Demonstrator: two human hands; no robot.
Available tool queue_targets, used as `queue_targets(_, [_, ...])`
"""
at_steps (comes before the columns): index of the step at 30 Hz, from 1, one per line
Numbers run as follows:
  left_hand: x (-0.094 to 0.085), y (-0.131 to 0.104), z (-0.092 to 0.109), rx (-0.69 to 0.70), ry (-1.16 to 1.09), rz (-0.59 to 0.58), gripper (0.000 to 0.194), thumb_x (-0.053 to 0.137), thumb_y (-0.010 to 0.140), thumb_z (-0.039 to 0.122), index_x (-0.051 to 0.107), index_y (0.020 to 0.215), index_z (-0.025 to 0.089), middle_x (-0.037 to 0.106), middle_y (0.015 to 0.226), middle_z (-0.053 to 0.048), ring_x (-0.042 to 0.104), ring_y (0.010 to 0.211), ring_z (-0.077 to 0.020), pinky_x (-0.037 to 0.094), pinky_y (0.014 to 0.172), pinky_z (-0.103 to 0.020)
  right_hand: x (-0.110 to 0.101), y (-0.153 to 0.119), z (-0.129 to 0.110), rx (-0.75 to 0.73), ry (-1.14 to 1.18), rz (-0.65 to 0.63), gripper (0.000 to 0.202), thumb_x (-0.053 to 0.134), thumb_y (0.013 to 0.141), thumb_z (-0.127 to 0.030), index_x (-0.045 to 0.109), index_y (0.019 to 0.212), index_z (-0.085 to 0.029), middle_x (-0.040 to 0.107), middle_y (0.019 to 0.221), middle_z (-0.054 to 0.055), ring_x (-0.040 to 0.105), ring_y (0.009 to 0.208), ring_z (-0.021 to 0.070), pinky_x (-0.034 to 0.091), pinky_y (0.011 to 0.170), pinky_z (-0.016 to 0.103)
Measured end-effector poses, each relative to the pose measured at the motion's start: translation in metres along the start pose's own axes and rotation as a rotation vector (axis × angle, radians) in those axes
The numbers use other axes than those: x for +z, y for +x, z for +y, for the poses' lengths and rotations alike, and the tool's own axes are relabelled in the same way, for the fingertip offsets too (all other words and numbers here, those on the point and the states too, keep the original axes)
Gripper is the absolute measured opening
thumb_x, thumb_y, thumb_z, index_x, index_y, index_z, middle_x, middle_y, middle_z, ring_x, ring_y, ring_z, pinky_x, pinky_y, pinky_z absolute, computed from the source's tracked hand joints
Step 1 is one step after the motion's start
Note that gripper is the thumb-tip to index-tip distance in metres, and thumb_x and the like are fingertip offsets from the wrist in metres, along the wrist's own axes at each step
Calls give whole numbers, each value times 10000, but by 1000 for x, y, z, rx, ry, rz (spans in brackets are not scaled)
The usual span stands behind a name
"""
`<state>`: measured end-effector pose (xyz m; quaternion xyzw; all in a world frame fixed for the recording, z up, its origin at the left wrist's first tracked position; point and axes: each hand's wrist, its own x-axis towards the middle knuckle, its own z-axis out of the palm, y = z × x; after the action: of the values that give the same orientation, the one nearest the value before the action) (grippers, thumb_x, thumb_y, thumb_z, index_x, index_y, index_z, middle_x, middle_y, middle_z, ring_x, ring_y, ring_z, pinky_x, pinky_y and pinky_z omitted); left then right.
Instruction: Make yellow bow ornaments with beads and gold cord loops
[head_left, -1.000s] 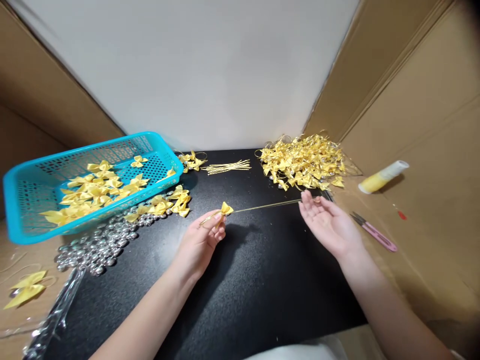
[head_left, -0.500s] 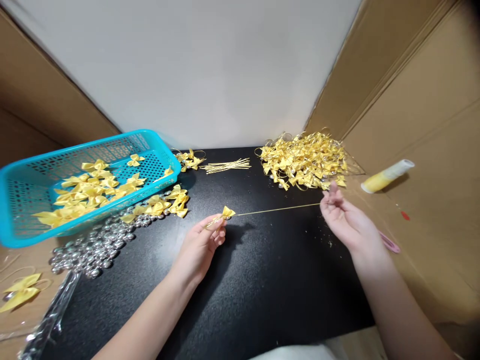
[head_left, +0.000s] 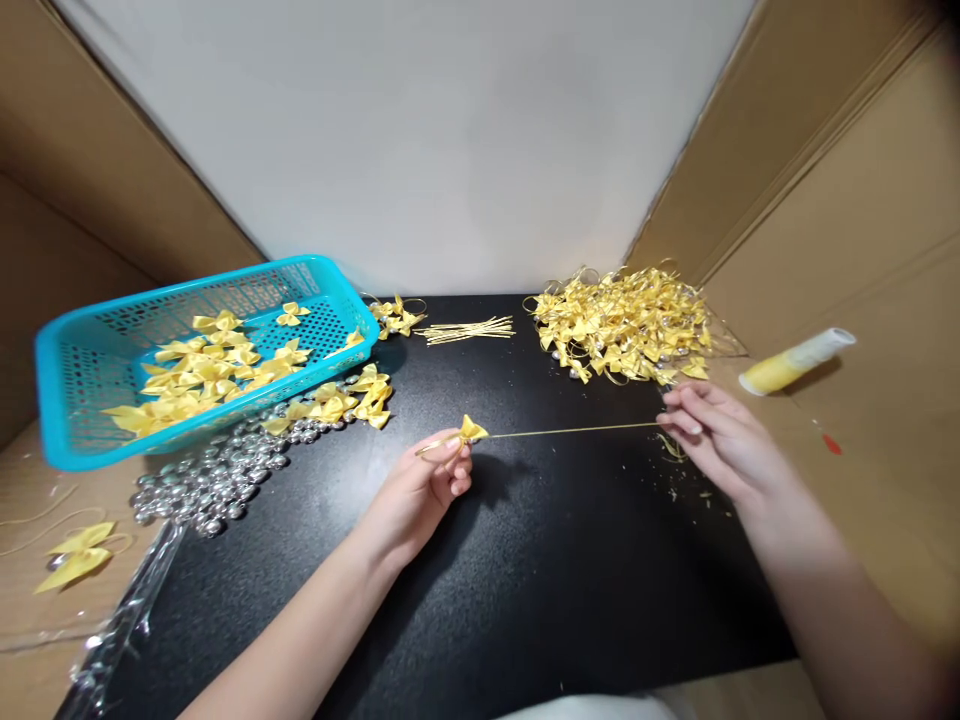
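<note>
While left hand pinches yellow bow | right hand fingertips closed on gold cord end | cord taut between, seemingly to steady the bow on it.

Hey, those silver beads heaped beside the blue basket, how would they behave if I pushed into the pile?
The silver beads look round and glossy, so they would probably roll and scatter over the black mat. They lie loose, so a push likely spreads them. Each looks small, probably light.
</note>
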<state>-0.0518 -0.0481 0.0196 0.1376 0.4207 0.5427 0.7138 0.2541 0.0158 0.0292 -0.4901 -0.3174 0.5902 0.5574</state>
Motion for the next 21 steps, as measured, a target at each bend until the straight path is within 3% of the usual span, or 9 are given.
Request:
queue_targets(5, [2,-7,-6,-70,57,-125,216,841,589,200,652,644,113,543,548,26,467,474,-45,394,468,-155,4,18,10,-6,-100,66,153,800,672,-114,655,695,-155,709,646,6,421,398,5,506,559,156])
queue_targets(9, [1,-9,-7,-124,109,-158,185,836,609,194,673,655,117,587,596,-1,505,531,-63,410,489,-158,11,30,13,-30,-84,73,164,803,665,-106,648,694,-151,716,652,5,417,398,4,491,530,142])
queue_targets(14, [-1,-9,-3,-85,181,-142,187,824,660,206,733,810,140,697,953,-75,648,834,-151,552,678,-227,11,33,24,-10,-103,22,195,835,633,-173,668,731,-153,728,692,9,408,403,-3,499,548,148])
queue_targets(18, [0,-8,-1,-116,115,-151,222,856,626,234,694,750,146,683,729,-37,641,655,-116,542,567,-186,8,29,32,33,-216,-62,297,882,547,-281,685,719,-139,732,678,38,460,446,19,437,491,143])
queue_targets(21, [3,-9,2,-125,65,-153,256,868,601,221,661,732,147,654,661,-17,584,534,-78,494,462,-145,7,23,35,18,-347,-134,324,865,569,-356,694,744,-145,738,679,45,485,460,37,367,443,145])
